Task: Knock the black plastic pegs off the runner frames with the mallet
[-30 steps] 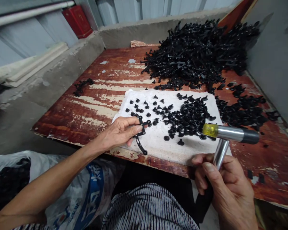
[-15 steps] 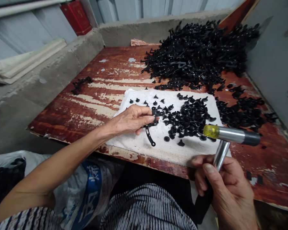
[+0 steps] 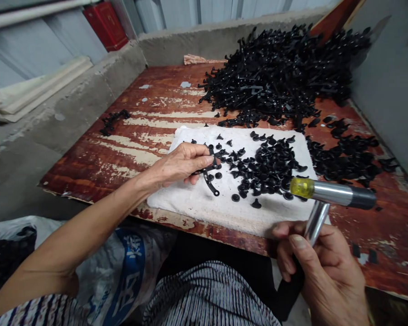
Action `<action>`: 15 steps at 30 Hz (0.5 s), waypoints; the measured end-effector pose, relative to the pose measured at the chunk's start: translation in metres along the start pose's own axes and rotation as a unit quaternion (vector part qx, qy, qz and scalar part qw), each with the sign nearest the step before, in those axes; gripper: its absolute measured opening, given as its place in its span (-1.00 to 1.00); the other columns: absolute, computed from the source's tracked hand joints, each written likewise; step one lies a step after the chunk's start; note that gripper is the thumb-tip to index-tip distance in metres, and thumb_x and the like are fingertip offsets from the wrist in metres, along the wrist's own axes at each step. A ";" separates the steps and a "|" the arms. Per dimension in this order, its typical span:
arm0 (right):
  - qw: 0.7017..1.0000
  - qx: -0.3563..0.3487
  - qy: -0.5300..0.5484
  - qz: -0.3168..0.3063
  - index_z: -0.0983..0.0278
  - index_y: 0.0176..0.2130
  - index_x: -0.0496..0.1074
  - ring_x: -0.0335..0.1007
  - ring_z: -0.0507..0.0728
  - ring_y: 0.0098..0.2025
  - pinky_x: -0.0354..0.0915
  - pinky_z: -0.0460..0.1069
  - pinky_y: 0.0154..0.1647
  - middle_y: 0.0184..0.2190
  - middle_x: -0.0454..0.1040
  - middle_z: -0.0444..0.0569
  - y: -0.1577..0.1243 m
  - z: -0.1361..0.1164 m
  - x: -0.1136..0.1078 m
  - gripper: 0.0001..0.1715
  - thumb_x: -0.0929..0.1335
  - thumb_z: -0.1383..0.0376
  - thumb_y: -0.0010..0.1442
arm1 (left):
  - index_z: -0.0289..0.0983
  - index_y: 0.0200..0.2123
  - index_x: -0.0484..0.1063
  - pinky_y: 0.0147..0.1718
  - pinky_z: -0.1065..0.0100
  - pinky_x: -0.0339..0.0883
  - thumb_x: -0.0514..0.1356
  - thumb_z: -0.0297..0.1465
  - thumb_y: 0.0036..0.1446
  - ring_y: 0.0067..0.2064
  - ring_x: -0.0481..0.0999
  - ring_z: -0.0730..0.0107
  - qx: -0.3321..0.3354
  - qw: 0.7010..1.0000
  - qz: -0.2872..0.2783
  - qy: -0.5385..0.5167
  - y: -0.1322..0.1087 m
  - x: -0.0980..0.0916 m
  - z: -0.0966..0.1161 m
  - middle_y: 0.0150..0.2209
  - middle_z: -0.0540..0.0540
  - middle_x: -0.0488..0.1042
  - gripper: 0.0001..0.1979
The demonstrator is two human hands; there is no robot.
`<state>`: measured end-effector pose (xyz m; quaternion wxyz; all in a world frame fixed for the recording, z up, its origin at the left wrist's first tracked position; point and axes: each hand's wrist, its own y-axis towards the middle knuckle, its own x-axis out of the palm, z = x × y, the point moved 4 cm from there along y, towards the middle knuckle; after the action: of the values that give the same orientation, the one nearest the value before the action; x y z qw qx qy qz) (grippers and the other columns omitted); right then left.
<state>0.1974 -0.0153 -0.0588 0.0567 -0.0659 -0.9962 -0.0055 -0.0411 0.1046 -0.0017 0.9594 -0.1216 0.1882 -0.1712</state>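
Observation:
My left hand pinches a black plastic strip with holes over the white cloth; its fingers hide part of the piece. Small round black studs with stems lie close by its fingertips. On the cloth's right half is a heap of the same black studs. My right hand is wrapped round the handle of a small hammer, held up at the table's front right. The hammer has a metal head with one yellow face and one black face.
A large pile of black parts covers the back right of the worn red-brown table. More black pieces lie right of the cloth. A few linked black parts lie at left. A plastic sack stands below the front edge.
My left hand has shifted slightly left with the black strip, whose lower end sits a little higher. A stud beside it now shows. The hammer has moved slightly right in view.

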 end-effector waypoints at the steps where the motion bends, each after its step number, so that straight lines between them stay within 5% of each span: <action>1: 1.000 -0.002 -0.001 0.001 0.17 -0.25 0.38 0.22 -0.09 -0.66 0.22 -0.16 -0.74 -0.31 0.48 -0.12 0.000 0.000 0.000 -0.92 0.37 0.23 0.26 | -0.32 -0.49 0.35 -0.71 0.56 0.10 0.20 -0.38 0.20 -0.68 0.24 0.70 -0.005 1.000 0.008 -0.008 -0.003 -0.001 -0.001 -0.50 -0.04 0.49 -0.78; 15: 0.999 0.039 -0.022 0.030 0.16 -0.25 0.39 0.21 -0.07 -0.62 0.23 -0.13 -0.70 -0.29 0.45 -0.11 -0.003 0.000 0.000 -0.90 0.38 0.20 0.24 | -0.36 -0.52 0.40 -0.81 0.58 -0.07 0.22 -0.42 0.15 -0.77 0.20 0.72 -0.103 0.988 0.003 -0.116 -0.025 0.004 -0.032 -0.56 -0.08 0.54 -0.79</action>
<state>0.1972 -0.0188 -0.0584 0.0372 -0.0939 -0.9942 0.0362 -0.0583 0.0748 -0.0245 0.9577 -0.2377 0.0931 -0.1326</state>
